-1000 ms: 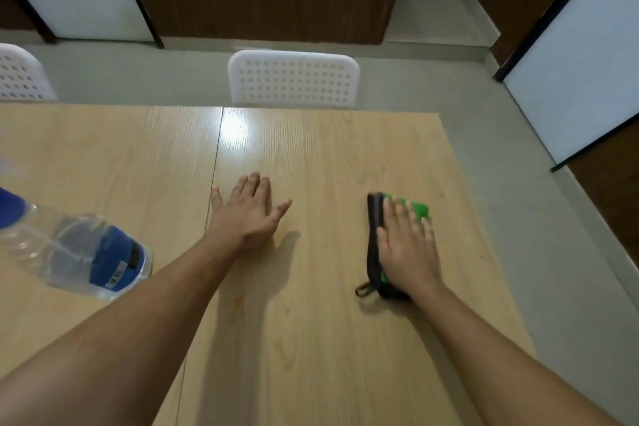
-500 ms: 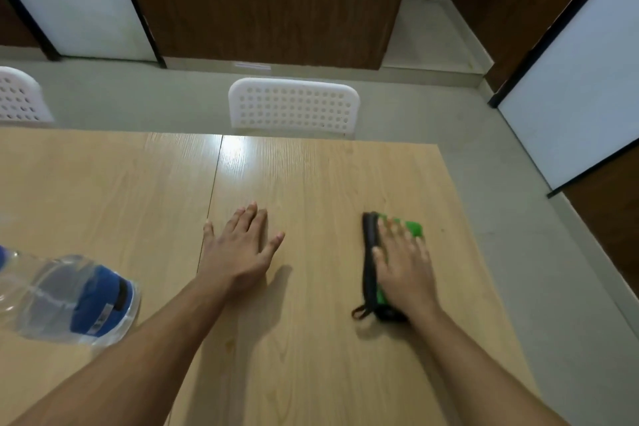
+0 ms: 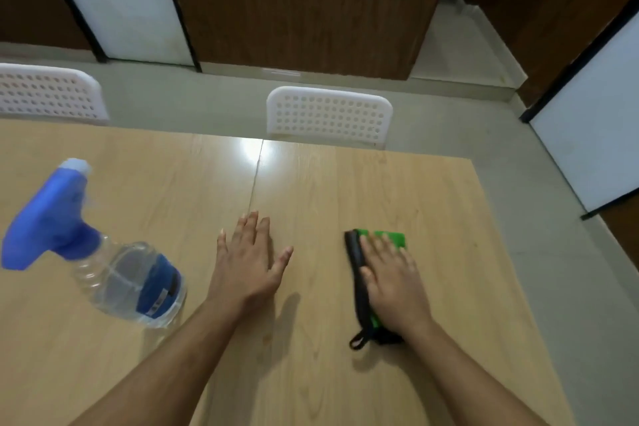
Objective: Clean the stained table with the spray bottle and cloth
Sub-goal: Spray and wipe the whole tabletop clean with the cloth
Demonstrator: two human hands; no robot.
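Right hand [image 3: 394,287] flat on cloth [image 3: 394,238], left hand [image 3: 247,266] splayed

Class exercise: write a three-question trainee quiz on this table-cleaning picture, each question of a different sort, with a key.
1. True or false: the left hand is gripping the spray bottle.
2. Which hand presses on the green cloth? A) left B) right C) both
3. Fill in: the bottle's spray head is coloured ____.

Key: 1 false: it lies flat and open on the table, apart from the bottle. 2 B: the right hand lies flat on the cloth. 3 blue.
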